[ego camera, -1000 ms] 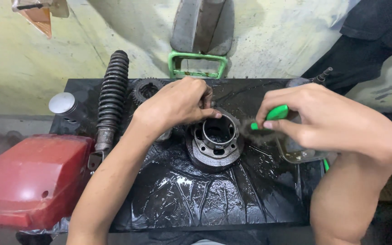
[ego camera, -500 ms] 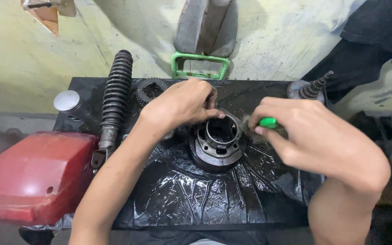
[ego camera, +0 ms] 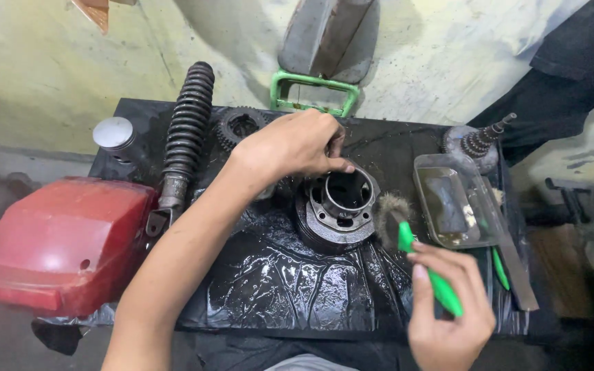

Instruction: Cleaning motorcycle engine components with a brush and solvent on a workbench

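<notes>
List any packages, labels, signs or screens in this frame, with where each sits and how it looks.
No labels, signs or screens are in view.
Clear plastic tray: the nearest thing to a package, right of the metal cylinder, rectangular, holding dark liquid.

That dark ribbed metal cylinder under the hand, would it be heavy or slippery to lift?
The cylinder looks like thick finned metal, so probably heavy for its size. It and the black sheet glisten wet, so likely slippery. Standing on its flat end, it seems unlikely to roll; the left hand steadies it.
</notes>
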